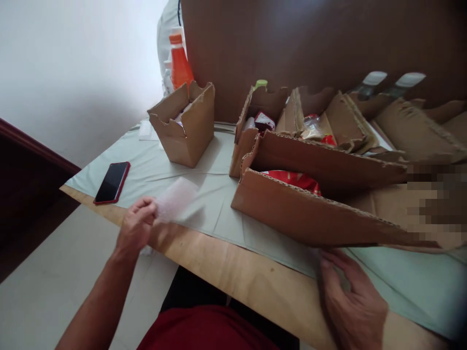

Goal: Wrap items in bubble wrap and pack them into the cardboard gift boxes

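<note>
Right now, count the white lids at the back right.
2: the left white lid and the right white lid, side by side behind the cardboard compartments. Others could be hidden there.

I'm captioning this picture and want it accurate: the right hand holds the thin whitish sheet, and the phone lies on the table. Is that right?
Not quite: the head view shows the left hand, not the right hand, holding the thin whitish sheet. The phone does lie on the table.

A whitish, translucent sheet (178,197) pales beside a light-green tablecloth (215,214), plain brown cardboard boxes (277,209), a red-edged black smartphone (111,182) at left, an orange bottle (180,63) far left and a pale-marked red packet (292,180) right.
</note>
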`<state>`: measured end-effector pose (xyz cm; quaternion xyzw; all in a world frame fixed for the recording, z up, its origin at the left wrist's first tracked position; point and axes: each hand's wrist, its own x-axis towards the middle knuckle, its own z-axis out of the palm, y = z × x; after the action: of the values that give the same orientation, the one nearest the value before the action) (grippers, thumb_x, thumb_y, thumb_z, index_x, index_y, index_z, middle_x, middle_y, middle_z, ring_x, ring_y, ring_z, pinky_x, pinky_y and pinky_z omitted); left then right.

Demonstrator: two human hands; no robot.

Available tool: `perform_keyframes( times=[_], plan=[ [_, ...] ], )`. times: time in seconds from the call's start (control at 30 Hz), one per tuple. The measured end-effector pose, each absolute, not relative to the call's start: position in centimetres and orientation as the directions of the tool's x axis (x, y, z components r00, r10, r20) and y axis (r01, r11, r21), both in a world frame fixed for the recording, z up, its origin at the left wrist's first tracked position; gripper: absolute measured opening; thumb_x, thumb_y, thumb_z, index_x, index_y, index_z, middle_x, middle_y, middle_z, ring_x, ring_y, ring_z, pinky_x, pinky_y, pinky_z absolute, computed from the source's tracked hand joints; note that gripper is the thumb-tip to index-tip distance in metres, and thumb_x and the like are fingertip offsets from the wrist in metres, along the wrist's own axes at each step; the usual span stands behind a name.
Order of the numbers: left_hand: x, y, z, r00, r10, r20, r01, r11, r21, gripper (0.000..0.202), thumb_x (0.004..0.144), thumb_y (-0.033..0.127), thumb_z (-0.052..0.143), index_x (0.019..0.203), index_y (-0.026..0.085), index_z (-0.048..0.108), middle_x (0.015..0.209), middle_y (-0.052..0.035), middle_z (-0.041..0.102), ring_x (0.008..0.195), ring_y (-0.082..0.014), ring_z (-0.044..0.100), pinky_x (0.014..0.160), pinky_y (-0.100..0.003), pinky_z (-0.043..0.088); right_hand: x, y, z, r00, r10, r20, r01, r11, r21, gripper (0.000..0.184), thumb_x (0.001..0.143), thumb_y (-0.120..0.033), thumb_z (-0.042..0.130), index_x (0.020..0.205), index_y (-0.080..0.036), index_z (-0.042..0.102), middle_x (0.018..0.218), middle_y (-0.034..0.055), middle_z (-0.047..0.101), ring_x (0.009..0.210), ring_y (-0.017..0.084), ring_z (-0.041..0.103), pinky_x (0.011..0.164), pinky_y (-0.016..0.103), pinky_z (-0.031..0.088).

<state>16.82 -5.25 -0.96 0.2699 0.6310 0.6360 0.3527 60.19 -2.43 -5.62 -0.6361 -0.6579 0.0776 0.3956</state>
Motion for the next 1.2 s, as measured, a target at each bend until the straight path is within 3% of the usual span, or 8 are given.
perform_keyframes(
  times=[0.1,0.23,0.43,0.57,0.67,0.83,1.0,1.2],
  plan=[
    [22.8,-6.2,-1.3,-0.349,0.891,-0.292,-0.462,0.108,0.880,0.035,0.061,0.040,0.088,0.078,0.017,0.067,0.066,0.0015,0.063,0.058,-0.0116,0.056,0.058,-0.023,0.045,58.7,-4.2,-5.7,0.078,0.843,0.532,0.764,0.293,-0.575,0.025,0.099,-0.039,0.061,0.102,-0.019,0.076,0.112,0.0112,0.077,0.103,0.026,0.073,0.094,0.043,0.057],
    [29.4,-6.1,-1.9,-0.068,0.924,-0.376,-0.570,0.273,0.775,0.039,0.063,0.044,0.093,0.076,0.016,0.070,0.066,0.0012,0.063,0.058,-0.0105,0.054,0.057,-0.022,0.044,58.2,-6.6,-6.2,0.065,0.859,0.508,0.791,0.267,-0.551,0.024,0.100,-0.038,0.060,0.111,-0.020,0.073,0.122,0.0122,0.074,0.109,0.027,0.072,0.092,0.044,0.059],
    [32.9,-5.6,-2.7,-0.030,0.927,-0.374,-0.518,0.305,0.799,0.035,0.066,0.044,0.092,0.072,0.017,0.071,0.099,-0.0064,0.073,0.086,-0.0184,0.065,0.076,-0.027,0.048,59.2,-6.5,-6.1,0.066,0.881,0.469,0.810,0.227,-0.541,0.043,0.099,-0.053,0.058,0.124,-0.019,0.065,0.130,0.0161,0.071,0.113,0.030,0.070,0.092,0.048,0.057],
    [32.0,-3.7,-2.7,-0.139,0.965,-0.221,-0.389,0.152,0.909,0.025,0.074,0.038,0.085,0.072,0.018,0.070,0.135,-0.0078,0.067,0.118,-0.0278,0.062,0.095,-0.032,0.045,59.9,-2.9,-4.2,0.066,0.961,0.269,0.817,0.102,-0.568,0.052,0.090,-0.063,0.062,0.111,-0.016,0.067,0.099,0.0133,0.076,0.086,0.031,0.072,0.076,0.044,0.055],
    [31.3,-1.9,-2.4,-0.161,0.977,-0.139,-0.280,0.090,0.956,0.021,0.076,0.035,0.081,0.071,0.019,0.068,0.136,-0.0087,0.066,0.131,-0.0325,0.056,0.102,-0.035,0.040,60.6,0.4,-2.4,0.003,0.992,0.130,0.819,0.072,-0.569,0.043,0.087,-0.060,0.060,0.093,-0.018,0.069,0.081,0.0100,0.074,0.069,0.027,0.067,0.070,0.040,0.050],
    [31.7,-0.5,-2.3,-0.103,0.989,-0.107,-0.204,0.084,0.975,0.018,0.077,0.033,0.077,0.070,0.020,0.068,0.136,-0.0091,0.067,0.136,-0.0337,0.052,0.107,-0.037,0.036,61.4,4.1,-1.3,0.012,0.993,0.118,0.774,0.066,-0.630,0.033,0.086,-0.048,0.056,0.095,-0.019,0.070,0.090,0.0112,0.078,0.071,0.025,0.068,0.073,0.038,0.050],
    [33.1,-1.2,-1.9,-0.053,0.974,-0.220,-0.311,0.193,0.931,0.023,0.071,0.036,0.083,0.068,0.018,0.068,0.133,-0.0106,0.070,0.128,-0.0340,0.058,0.100,-0.037,0.042,61.7,3.8,-2.1,0.089,0.989,0.122,0.681,0.029,-0.732,0.038,0.090,-0.047,0.053,0.103,-0.018,0.073,0.097,0.0126,0.080,0.090,0.029,0.074,0.082,0.040,0.054],
    [34.5,-3.1,-1.8,0.159,0.914,-0.373,-0.560,0.395,0.729,0.034,0.067,0.041,0.092,0.073,0.017,0.069,0.084,-0.0040,0.070,0.077,-0.0173,0.063,0.069,-0.026,0.047,61.8,-1.9,-2.3,0.059,0.997,0.041,0.394,0.015,-0.919,0.045,0.090,-0.053,0.066,0.117,-0.019,0.073,0.115,0.0135,0.079,0.099,0.026,0.074,0.089,0.041,0.059]
  ],
)
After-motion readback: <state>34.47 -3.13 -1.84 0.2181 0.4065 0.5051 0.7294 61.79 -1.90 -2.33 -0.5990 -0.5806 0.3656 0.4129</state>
